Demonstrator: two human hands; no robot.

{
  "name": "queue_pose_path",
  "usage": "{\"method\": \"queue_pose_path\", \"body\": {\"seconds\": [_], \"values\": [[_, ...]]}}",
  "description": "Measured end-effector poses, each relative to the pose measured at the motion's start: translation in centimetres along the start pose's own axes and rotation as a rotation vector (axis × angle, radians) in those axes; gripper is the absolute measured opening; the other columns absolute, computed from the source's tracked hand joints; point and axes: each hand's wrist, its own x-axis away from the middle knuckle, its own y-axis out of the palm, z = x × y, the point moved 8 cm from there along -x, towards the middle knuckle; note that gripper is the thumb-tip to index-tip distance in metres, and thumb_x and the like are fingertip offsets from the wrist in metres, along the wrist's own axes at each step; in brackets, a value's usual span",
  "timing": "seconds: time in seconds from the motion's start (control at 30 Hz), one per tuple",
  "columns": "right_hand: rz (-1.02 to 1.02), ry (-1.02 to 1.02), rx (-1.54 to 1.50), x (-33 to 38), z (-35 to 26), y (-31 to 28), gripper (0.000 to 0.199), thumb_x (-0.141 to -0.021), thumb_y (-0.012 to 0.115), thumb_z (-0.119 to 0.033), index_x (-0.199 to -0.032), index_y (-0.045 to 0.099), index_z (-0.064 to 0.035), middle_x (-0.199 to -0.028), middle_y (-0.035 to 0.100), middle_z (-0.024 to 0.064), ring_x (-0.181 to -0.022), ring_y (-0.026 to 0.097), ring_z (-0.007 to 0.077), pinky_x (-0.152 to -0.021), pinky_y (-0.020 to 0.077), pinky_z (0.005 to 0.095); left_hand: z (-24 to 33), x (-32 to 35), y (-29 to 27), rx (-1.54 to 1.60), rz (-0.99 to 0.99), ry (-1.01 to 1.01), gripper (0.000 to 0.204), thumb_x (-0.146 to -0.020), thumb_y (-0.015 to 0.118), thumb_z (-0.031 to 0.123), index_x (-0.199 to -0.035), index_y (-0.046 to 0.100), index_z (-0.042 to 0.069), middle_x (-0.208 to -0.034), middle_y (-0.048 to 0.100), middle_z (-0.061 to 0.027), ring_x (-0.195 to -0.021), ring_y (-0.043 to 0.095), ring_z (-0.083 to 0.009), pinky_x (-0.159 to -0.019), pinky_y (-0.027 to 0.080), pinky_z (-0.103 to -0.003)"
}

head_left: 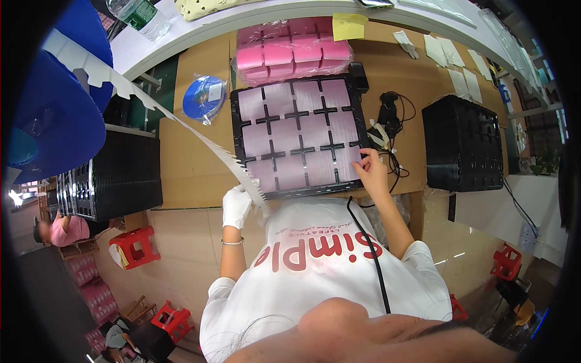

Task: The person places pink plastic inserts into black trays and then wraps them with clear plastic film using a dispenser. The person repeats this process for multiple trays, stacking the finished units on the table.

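Note:
My left hand, in a white glove, is closed on the end of a long white toothed strip. The strip runs up and left to a large blue reel. In front of me lies a black tray with cross-shaped dividers, its compartments filled with stacks of thin lilac sheets. At the tray's lower right corner my bare right hand bends its thumb and fingers together on the edge of the lilac sheets there.
Behind the tray sits a plastic-wrapped pack of pink pieces, with a yellow note beside it. Stacks of black trays stand left and right. A wrapped blue disc and black cables lie on the cardboard-covered table.

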Motion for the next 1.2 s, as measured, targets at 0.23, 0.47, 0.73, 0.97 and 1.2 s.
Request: {"method": "queue_pose_path", "body": {"seconds": [0.23,0.47,0.73,0.97,1.2], "values": [[-0.035,0.060,-0.077,-0.1,0.6,-0.1,0.038,-0.076,0.074,-0.011,-0.108,0.056,-0.0028,-0.066,0.060,0.0033,-0.056,0.053,0.0120,-0.055,0.0445,0.0270,5.0,0.0,-2.5,-0.155,0.088,0.035,0.031,-0.088,0.067,0.032,-0.104,0.070,0.005,-0.085,0.072,-0.0092,-0.075,0.066,-0.0177,-0.072,0.051,-0.032],[-0.059,0.039,-0.039,-0.5,0.6,0.2,0.037,-0.077,0.073,-0.012,-0.109,0.056,-0.0032,-0.066,0.060,0.0040,-0.055,0.055,0.0138,-0.055,0.0452,0.0287,18.2,-8.8,-4.4,-0.136,0.355,0.800,0.027,-0.093,0.060,0.029,-0.102,0.067,0.004,-0.099,0.067,-0.0182,-0.093,0.064,-0.0335,-0.084,0.049,-0.038],[-0.021,0.019,-0.048,-0.2,0.3,-0.1,0.033,-0.077,0.071,-0.011,-0.107,0.058,-0.0033,-0.066,0.060,0.0061,-0.055,0.056,0.0171,-0.055,0.0453,0.0307,19.8,-26.4,5.3,-0.820,-0.138,0.870,0.057,-0.099,0.034,0.049,-0.114,0.063,0.003,-0.108,0.064,-0.0237,-0.106,0.060,-0.0379,-0.091,0.047,-0.042],[-0.007,0.029,-0.038,-0.1,0.4,-0.1,0.031,-0.077,0.071,-0.010,-0.105,0.058,-0.0041,-0.066,0.059,0.0059,-0.055,0.056,0.0180,-0.054,0.0451,0.0320,20.2,-26.1,5.6,-1.096,-0.208,0.529,0.073,-0.095,0.018,0.063,-0.136,0.049,0.011,-0.119,0.060,-0.0247,-0.113,0.058,-0.0374,-0.102,0.039,-0.045],[-0.015,0.021,0.017,-0.3,0.4,-0.1,0.036,-0.078,0.071,-0.011,-0.110,0.056,-0.0048,-0.067,0.060,0.0067,-0.056,0.058,0.0202,-0.054,0.0458,0.0334,19.9,-20.1,-2.5,-0.897,0.244,0.384,0.054,-0.094,0.040,0.051,-0.119,0.063,0.009,-0.114,0.064,-0.0190,-0.106,0.062,-0.0372,-0.091,0.048,-0.044]]}}
